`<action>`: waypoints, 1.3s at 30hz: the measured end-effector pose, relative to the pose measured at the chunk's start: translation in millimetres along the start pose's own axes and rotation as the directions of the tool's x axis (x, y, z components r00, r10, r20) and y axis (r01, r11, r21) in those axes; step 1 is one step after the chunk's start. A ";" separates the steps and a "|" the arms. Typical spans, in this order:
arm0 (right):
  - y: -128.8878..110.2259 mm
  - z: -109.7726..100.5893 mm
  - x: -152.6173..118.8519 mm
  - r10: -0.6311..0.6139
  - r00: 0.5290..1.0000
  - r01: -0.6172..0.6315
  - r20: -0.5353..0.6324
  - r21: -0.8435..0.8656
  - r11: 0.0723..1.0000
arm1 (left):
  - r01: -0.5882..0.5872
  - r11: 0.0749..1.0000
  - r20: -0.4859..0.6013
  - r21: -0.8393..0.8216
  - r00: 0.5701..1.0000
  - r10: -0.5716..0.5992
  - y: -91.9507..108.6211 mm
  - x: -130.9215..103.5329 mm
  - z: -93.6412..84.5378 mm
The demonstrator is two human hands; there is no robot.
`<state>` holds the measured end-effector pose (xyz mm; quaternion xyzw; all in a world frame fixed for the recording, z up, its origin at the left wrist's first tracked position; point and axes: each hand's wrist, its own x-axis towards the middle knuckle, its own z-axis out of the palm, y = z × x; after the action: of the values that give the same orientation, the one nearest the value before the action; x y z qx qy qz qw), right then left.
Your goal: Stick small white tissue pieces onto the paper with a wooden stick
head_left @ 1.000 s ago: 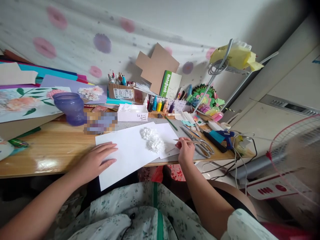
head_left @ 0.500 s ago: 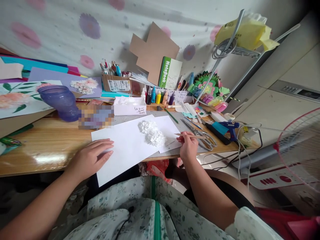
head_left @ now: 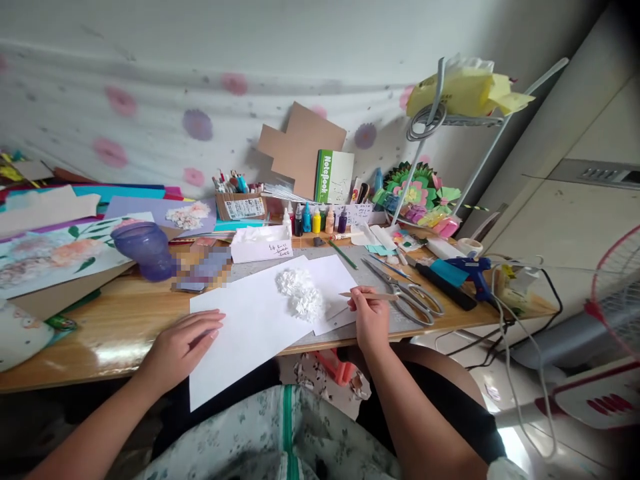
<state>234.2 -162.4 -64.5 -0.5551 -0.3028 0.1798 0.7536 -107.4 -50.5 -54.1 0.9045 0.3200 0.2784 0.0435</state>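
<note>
My left hand [head_left: 183,347] lies with fingers stretched out on the left edge of a large white sheet [head_left: 240,333]. Between the thumb and fingers of my right hand [head_left: 370,319] is a thin brown pointed stick [head_left: 377,296], its tip toward the left. Two ruffled white paper flowers [head_left: 300,293] sit side by side on the sheet, left of the stick's tip. A smaller white sheet [head_left: 333,280] lies at their right, partly beside my right hand.
Large scissors [head_left: 417,303], a green pencil [head_left: 343,254] and a blue glue gun [head_left: 473,273] lie on the right. Behind are a white box [head_left: 261,245], paint bottles [head_left: 317,220] and a notebook [head_left: 335,177]. A purple vase [head_left: 145,250] stands left.
The camera view has tilted up, so the table appears lower. Both hands keep nearly the same places on the paper, and the stick remains in my right hand.
</note>
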 end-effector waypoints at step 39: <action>-1.7 -13.5 -2.7 -0.039 0.977 0.068 0.210 -0.133 0.989 | -0.064 0.997 0.214 -0.038 0.974 0.071 91.3 50.3 2.2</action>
<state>240.8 -174.4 -66.3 -0.5762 -0.4063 0.1945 0.6820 -23.4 -92.3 -8.6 0.9389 0.2783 0.1852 0.0822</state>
